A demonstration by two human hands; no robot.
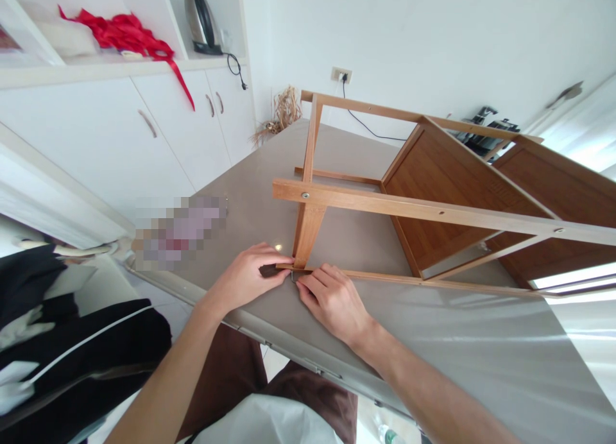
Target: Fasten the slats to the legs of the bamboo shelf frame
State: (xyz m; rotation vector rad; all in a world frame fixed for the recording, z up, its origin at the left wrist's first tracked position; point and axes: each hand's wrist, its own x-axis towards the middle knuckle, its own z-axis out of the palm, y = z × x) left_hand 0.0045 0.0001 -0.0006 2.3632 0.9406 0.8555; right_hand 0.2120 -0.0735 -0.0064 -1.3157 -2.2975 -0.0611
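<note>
A wooden shelf frame (366, 200) lies on its side on the grey table (260, 203), its open end toward my left. At the corner nearest me, my left hand (250, 274) is closed, thumb and fingers pinching the end of the lower rail. My right hand (332, 299) curls in just right of that joint, fingertips against the rail. Between the fingertips of both hands shows a thin bent metal piece, apparently a hex key (292, 276); much of it is hidden by the right fingers. A bolt head (305, 195) shows in the upper rail.
A blurred-out item (185, 232) lies at the table's left edge. Dried stalks (283, 113) stand at the far corner. White cabinets hold a kettle (202, 20) and red ribbon (125, 33). A black cord runs from the wall socket (341, 75). Dark cloth (106, 341) is at lower left.
</note>
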